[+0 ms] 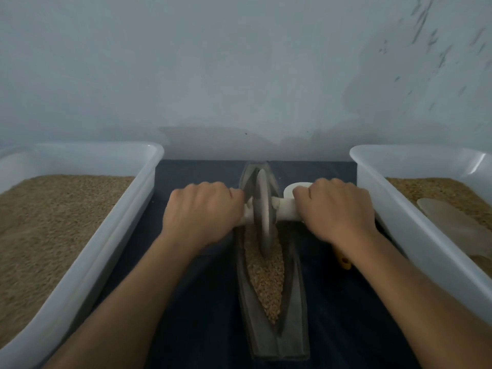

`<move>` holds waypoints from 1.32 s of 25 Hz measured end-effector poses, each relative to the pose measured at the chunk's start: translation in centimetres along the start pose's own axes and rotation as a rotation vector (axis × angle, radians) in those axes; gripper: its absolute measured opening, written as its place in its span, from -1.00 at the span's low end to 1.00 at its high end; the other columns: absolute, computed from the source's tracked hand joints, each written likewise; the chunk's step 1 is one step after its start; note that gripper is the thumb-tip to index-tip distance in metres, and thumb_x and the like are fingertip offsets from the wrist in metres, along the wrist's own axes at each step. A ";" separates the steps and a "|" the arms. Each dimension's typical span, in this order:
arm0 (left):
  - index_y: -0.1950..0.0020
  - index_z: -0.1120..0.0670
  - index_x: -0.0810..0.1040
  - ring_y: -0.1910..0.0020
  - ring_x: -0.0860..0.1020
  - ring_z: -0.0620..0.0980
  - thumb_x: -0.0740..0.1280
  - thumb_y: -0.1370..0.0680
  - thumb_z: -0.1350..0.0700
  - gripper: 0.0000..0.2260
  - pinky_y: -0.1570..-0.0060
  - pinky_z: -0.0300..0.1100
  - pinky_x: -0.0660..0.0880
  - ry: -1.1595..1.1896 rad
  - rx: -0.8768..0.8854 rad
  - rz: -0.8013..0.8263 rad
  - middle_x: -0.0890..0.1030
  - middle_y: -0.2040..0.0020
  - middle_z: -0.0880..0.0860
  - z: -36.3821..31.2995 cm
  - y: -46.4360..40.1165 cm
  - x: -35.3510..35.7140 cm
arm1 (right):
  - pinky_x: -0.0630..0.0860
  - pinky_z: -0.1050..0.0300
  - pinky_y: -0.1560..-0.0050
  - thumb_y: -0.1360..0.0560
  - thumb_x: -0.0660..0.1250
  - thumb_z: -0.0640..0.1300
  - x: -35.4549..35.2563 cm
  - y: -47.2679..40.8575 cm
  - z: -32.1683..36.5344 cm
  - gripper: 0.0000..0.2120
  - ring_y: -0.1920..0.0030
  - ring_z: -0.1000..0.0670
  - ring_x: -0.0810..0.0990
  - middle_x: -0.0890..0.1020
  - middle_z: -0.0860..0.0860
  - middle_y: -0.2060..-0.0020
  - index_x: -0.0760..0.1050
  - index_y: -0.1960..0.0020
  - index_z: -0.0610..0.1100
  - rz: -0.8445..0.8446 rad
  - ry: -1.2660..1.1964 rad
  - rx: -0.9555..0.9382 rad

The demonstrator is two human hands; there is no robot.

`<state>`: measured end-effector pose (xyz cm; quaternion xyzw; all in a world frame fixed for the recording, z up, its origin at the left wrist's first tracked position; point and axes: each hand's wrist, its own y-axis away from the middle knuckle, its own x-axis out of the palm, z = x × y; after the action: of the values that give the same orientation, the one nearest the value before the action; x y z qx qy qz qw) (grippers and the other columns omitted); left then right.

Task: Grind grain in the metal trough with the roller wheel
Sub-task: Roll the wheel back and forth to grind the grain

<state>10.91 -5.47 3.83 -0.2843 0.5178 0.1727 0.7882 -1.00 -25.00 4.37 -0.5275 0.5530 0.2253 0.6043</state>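
On the dark cloth [191, 302] we are seeing the metal trough [271, 339] lying between both forearms; left hand [198, 213] and right hand [336, 209] are gripping the roller wheel [263, 211] axle, knuckles up, wheel standing in the grain [266, 278].

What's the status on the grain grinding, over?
Left hand and right hand each grip the white axle handle. Roller wheel upright in metal trough, on the grain. Nothing in the way.
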 end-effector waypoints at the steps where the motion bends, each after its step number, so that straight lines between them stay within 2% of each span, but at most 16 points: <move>1: 0.16 0.02 0.17 0.26 0.37 0.09 0.05 -0.59 0.05 -0.86 0.30 0.01 0.32 0.070 0.014 0.080 0.23 0.26 -0.02 1.0 -1.7 -0.1 | 0.25 0.07 0.33 -0.48 -0.23 0.09 0.2 -1.3 -0.4 -0.58 0.33 0.00 0.34 0.38 0.01 0.31 0.34 0.17 -0.05 0.093 0.041 -0.038; 3: 0.14 0.07 0.27 0.30 0.50 0.12 0.09 -0.60 0.10 -0.87 0.28 0.08 0.43 0.317 -0.028 0.299 0.42 0.24 0.05 2.2 -4.9 -0.3 | 0.39 -0.02 0.22 -0.57 -0.08 0.06 0.5 -3.8 -0.9 -0.68 0.25 -0.03 0.43 0.42 0.00 0.24 0.38 0.10 -0.06 0.281 -0.024 -0.009; 5: 0.23 0.08 0.40 0.48 0.49 0.13 0.11 -0.65 0.14 -0.74 0.41 -0.05 0.43 0.552 -0.106 0.521 0.55 0.37 0.13 2.8 -7.0 0.1 | 0.50 -0.02 0.11 -0.65 0.14 -0.04 0.8 -6.0 -1.0 -0.79 0.21 -0.02 0.46 0.41 0.02 0.24 0.49 -0.09 -0.12 0.424 -0.193 0.006; 8: 0.29 0.12 0.46 0.60 0.32 0.01 0.06 -0.64 -0.02 -0.61 0.46 -0.25 0.24 0.828 -0.285 0.648 0.45 0.52 0.09 2.7 -8.0 0.2 | 0.30 0.28 0.32 -0.66 0.19 -0.31 0.5 -7.5 -0.8 -0.87 0.30 0.08 0.32 0.37 -0.03 0.21 0.40 -0.18 -0.15 0.593 -0.355 -0.012; 9: 0.28 0.12 0.46 0.61 0.33 0.00 0.06 -0.63 -0.03 -0.61 0.46 -0.26 0.24 0.825 -0.293 0.626 0.46 0.51 0.07 2.6 -8.0 -0.1 | 0.26 0.27 0.35 -0.66 0.20 -0.30 0.5 -7.5 -1.0 -0.90 0.30 0.10 0.33 0.40 -0.04 0.18 0.37 -0.15 -0.16 0.584 -0.357 -0.015; 11: 0.18 0.10 0.45 0.52 0.50 0.01 0.07 -0.61 0.00 -0.71 0.40 -0.20 0.36 0.586 -0.173 0.504 0.54 0.41 0.04 2.3 -7.1 -1.0 | 0.31 0.19 0.27 -0.65 0.19 -0.19 0.5 -6.2 -1.2 -0.92 0.24 0.04 0.43 0.46 -0.02 0.14 0.38 -0.14 -0.11 0.490 -0.215 -0.052; 13: 0.06 0.06 0.34 0.18 0.61 0.12 0.05 -0.58 0.01 -0.84 0.22 -0.01 0.40 0.264 -0.048 0.313 0.46 0.19 0.02 1.5 -4.6 -1.4 | 0.29 0.06 0.25 -0.62 0.00 -0.06 0.6 -3.7 -1.1 -0.79 0.21 -0.02 0.43 0.42 0.00 0.19 0.40 -0.07 -0.05 0.328 -0.096 -0.046; 14: 0.05 0.01 0.30 0.11 0.58 0.17 0.08 -0.60 0.03 -0.91 0.22 0.02 0.37 0.155 -0.018 0.178 0.38 0.16 0.01 0.9 -2.6 -1.1 | 0.24 0.04 0.28 -0.59 -0.10 -0.02 0.3 -2.2 -0.8 -0.69 0.24 -0.02 0.40 0.38 0.02 0.24 0.40 0.02 -0.04 0.237 -0.056 -0.018; 17: 0.18 0.03 0.32 0.41 0.40 0.04 0.15 -0.64 0.10 -0.81 0.42 -0.16 0.20 -0.034 -0.057 -0.101 0.31 0.32 -0.06 -1.3 2.6 -0.5 | 0.17 0.08 0.38 -0.52 -0.24 0.03 -0.9 2.2 0.4 -0.62 0.38 0.03 0.26 0.31 0.08 0.38 0.27 0.29 0.00 0.014 -0.018 0.031; 19: 0.32 0.01 0.38 0.52 0.31 -0.02 0.04 -0.67 0.04 -0.63 0.45 -0.20 0.20 0.050 -0.199 -0.175 0.35 0.44 -0.09 -2.2 4.1 -0.4 | 0.24 0.13 0.43 -0.56 -0.28 0.01 -1.4 4.1 0.7 -0.55 0.44 0.08 0.29 0.32 0.10 0.44 0.28 0.32 0.01 -0.001 -0.005 0.049; 21: 0.41 0.03 0.40 0.56 0.36 -0.03 0.05 -0.67 0.01 -0.55 0.47 -0.21 0.25 0.173 -0.290 -0.253 0.38 0.51 -0.09 -2.3 3.8 -0.7 | 0.25 0.15 0.46 -0.60 -0.24 0.04 -1.4 4.6 0.8 -0.47 0.51 0.08 0.33 0.38 0.10 0.51 0.34 0.39 0.00 -0.056 -0.092 0.085; 24: 0.25 0.02 0.28 0.43 0.38 -0.02 -0.01 -0.64 0.05 -0.73 0.43 -0.14 0.23 -0.033 -0.114 -0.120 0.32 0.37 -0.08 -1.4 2.0 -0.3 | 0.15 0.15 0.43 -0.60 -0.09 0.07 -0.3 2.5 0.6 -0.52 0.48 0.06 0.33 0.39 0.08 0.49 0.33 0.41 -0.02 -0.103 -0.076 0.113; 26: 0.19 0.01 0.20 0.29 0.43 0.09 0.06 -0.64 0.08 -0.80 0.32 -0.03 0.32 0.036 -0.037 -0.024 0.24 0.29 -0.05 0.2 -0.7 -0.4 | 0.18 0.09 0.38 -0.60 -0.02 0.05 0.9 -0.3 -0.3 -0.60 0.38 0.00 0.39 0.43 0.04 0.39 0.39 0.30 -0.06 -0.019 -0.081 0.084; 28: 0.18 0.04 0.23 0.28 0.43 0.09 0.12 -0.63 0.08 -0.80 0.21 0.01 0.37 0.256 -0.040 0.174 0.32 0.27 -0.02 1.8 -4.2 -0.2 | 0.20 0.07 0.33 -0.59 -0.06 0.01 1.2 -3.3 -1.2 -0.69 0.28 -0.01 0.42 0.45 0.01 0.26 0.40 0.12 -0.05 0.183 -0.042 -0.010; 31: 0.27 0.09 0.48 0.57 0.41 0.05 0.06 -0.63 -0.10 -0.58 0.41 -0.21 0.35 0.732 -0.245 0.577 0.53 0.47 0.09 2.9 -7.6 -0.3 | 0.29 0.11 0.31 -0.61 0.19 -0.18 1.4 -6.8 -1.7 -0.91 0.25 0.00 0.45 0.46 -0.04 0.18 0.41 -0.11 -0.10 0.487 -0.050 -0.179; 33: 0.27 0.11 0.50 0.61 0.37 0.02 0.05 -0.64 -0.14 -0.54 0.46 -0.25 0.31 0.825 -0.310 0.600 0.51 0.51 0.09 3.0 -8.0 -0.1 | 0.26 0.15 0.33 -0.60 0.26 -0.26 1.6 -7.7 -1.5 -0.86 0.27 0.03 0.45 0.46 -0.04 0.20 0.41 -0.14 -0.15 0.520 -0.052 -0.181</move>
<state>17.53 -9.79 6.96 -0.2812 0.8117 0.3386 0.3839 5.34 -29.47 6.18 -0.4136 0.6316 0.4350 0.4906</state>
